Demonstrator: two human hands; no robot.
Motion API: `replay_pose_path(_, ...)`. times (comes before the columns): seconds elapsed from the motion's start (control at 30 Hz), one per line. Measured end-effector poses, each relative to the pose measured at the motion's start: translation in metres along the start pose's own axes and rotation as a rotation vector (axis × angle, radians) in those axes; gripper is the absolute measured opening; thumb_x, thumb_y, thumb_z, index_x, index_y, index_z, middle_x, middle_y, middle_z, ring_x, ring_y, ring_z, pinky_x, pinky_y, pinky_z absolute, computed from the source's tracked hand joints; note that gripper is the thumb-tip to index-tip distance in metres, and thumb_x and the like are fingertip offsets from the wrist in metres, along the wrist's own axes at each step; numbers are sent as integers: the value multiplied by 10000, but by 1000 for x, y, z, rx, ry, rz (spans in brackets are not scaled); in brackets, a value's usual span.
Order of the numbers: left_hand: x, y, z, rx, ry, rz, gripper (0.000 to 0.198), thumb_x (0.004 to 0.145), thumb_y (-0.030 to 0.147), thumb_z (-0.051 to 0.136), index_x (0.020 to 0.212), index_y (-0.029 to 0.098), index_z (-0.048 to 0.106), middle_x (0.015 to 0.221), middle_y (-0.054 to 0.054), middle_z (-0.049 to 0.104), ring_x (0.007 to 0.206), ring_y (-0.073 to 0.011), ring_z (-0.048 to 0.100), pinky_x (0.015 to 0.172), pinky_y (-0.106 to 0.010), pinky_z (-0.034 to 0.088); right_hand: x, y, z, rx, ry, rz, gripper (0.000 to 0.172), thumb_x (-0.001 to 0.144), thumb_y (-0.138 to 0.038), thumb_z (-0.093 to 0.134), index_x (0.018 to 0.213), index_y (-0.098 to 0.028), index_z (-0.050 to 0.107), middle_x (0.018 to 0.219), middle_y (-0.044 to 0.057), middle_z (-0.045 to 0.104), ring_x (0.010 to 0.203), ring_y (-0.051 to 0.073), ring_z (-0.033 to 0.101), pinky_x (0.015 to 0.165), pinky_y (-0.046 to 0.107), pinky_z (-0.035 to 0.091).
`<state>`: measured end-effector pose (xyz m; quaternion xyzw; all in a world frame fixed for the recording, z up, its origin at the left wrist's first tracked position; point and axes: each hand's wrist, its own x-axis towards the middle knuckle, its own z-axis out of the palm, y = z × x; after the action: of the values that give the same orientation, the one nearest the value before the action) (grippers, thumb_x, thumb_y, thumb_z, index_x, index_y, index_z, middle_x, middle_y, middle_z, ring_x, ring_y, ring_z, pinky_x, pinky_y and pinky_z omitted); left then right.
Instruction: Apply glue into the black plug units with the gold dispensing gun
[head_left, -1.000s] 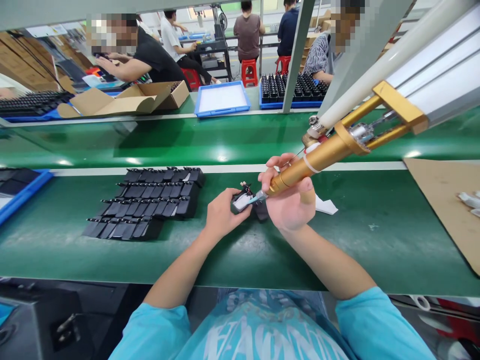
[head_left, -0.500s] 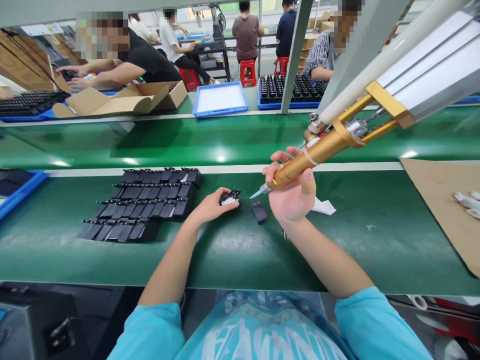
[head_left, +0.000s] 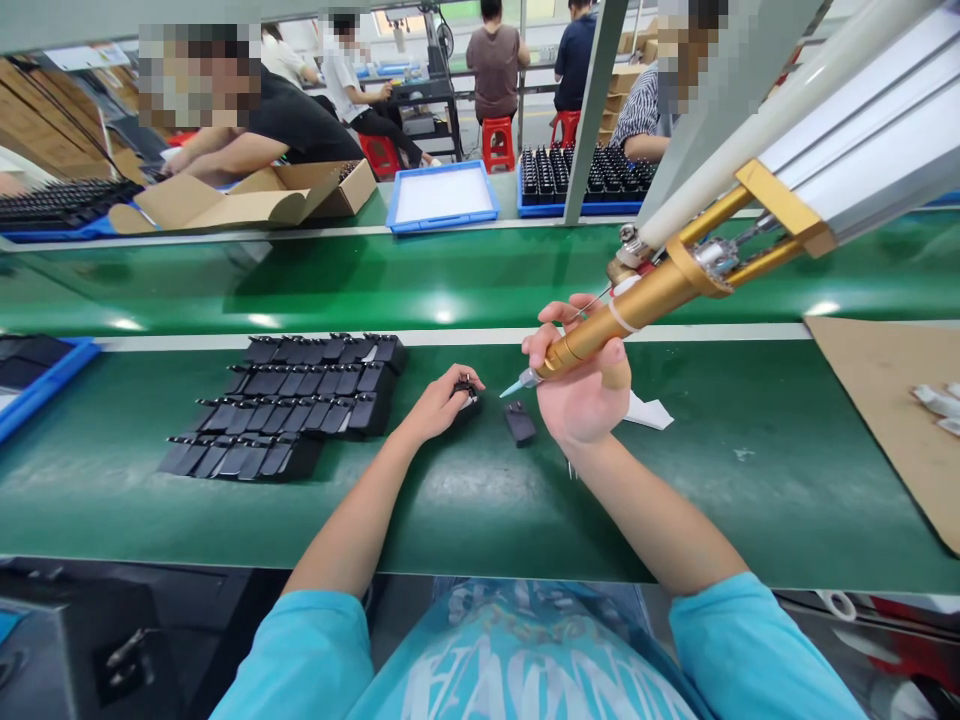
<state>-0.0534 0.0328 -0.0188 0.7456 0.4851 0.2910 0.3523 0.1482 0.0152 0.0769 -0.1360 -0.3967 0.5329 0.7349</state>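
Note:
My right hand (head_left: 581,385) is closed around a gold glue dispenser (head_left: 637,305) that hangs from a white tube, its pale tip pointing left and down. My left hand (head_left: 439,405) is curled over a small black part (head_left: 467,393) with a white patch, low on the green bench. A second small black part (head_left: 519,423) lies loose on the bench between my two hands, just under the dispenser's tip. Left of my left hand lie rows of several black parts (head_left: 300,400), stacked and overlapping.
A green conveyor belt (head_left: 375,275) runs behind the bench. A brown cardboard sheet (head_left: 892,400) with white pieces lies at right, a white scrap (head_left: 649,412) behind my right hand, a blue tray (head_left: 30,385) at far left. Other people sit at benches beyond, with boxes and trays.
My left hand has carried the small black part away from the dispenser's tip and down to the bench. My right hand has lifted the dispenser slightly, uncovering the second part.

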Motion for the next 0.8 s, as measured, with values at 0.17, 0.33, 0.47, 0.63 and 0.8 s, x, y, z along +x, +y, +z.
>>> replay_pose_path(0.17, -11, 15, -13, 281, -43, 45, 406, 955, 291, 350, 1321, 225, 514, 1264, -63, 624, 1141, -249, 495, 1029, -453, 350, 0, 1, 0, 48, -9, -2, 365, 790, -532, 575, 1041, -267, 564, 951, 5, 585, 584, 89, 563, 602, 300, 483)
replay_pose_path(0.33, -16, 27, -18, 395, -25, -45, 435, 966, 428, 393, 1297, 207, 569, 1099, -89, 676, 1016, -239, 589, 933, -386, 442, 0, 0, 1, 19, 2, 25, 400, 774, -567, 570, 1043, -274, 533, 947, 2, 576, 568, 92, 544, 593, 309, 476)
replay_pose_path(0.47, -18, 32, -10, 420, 27, -160, 353, 912, 466, 509, 1139, 231, 642, 967, -53, 718, 869, -239, 665, 810, -343, 488, 0, 1, -1, 32, -9, 21, 394, 778, -553, 570, 1048, -268, 529, 952, 2, 577, 567, 90, 545, 607, 314, 473)
replay_pose_path(0.63, -18, 36, 8, 374, 140, -216, 261, 908, 400, 526, 1091, 223, 589, 982, -57, 723, 881, -250, 686, 763, -331, 491, 0, 2, -2, 42, -18, 16, 376, 790, -537, 567, 1052, -269, 532, 946, 0, 586, 568, 88, 546, 604, 310, 460)
replay_pose_path(0.8, -18, 38, 17, 351, 194, -209, 205, 923, 367, 491, 1045, 225, 575, 1010, -50, 719, 880, -234, 685, 763, -315, 482, 1, 2, -3, 37, -26, 18, 382, 794, -537, 558, 1060, -265, 520, 942, -2, 585, 557, 80, 539, 592, 301, 447)
